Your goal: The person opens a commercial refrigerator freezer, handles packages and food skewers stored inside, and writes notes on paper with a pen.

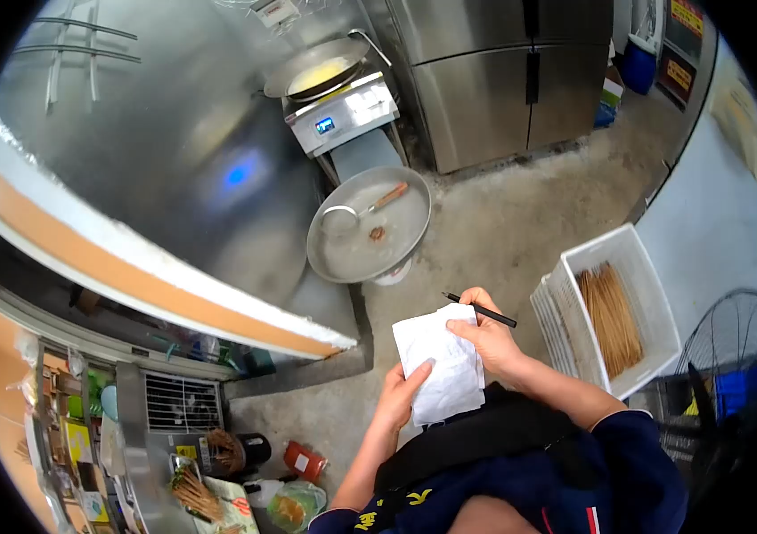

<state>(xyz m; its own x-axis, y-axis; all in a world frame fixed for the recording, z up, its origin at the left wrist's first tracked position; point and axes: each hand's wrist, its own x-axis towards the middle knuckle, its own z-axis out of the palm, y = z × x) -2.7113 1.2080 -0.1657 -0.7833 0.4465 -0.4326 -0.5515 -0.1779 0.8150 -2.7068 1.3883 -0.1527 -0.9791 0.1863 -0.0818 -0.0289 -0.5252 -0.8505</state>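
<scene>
Several white paper sheets (436, 360) are held in front of my body, creased and slightly overlapping. My left hand (396, 398) grips their lower left side, its thumb lying on top. At the upper right edge my right hand (488, 336) pinches the papers with its thumb. A black pen (501, 318) is also in my right hand, lying across the fingers with its tip pointing left beyond the top of the sheets. Any writing on the paper is too faint to make out.
A wide metal pan (352, 254) holds a ladle (378, 201). Behind it, a wok (343, 58) sits on a cooker (343, 114). To the right is a white crate (655, 307) of thin sticks (610, 320). A steel fridge (485, 107) stands beyond; a red packet (305, 463) lies lower left.
</scene>
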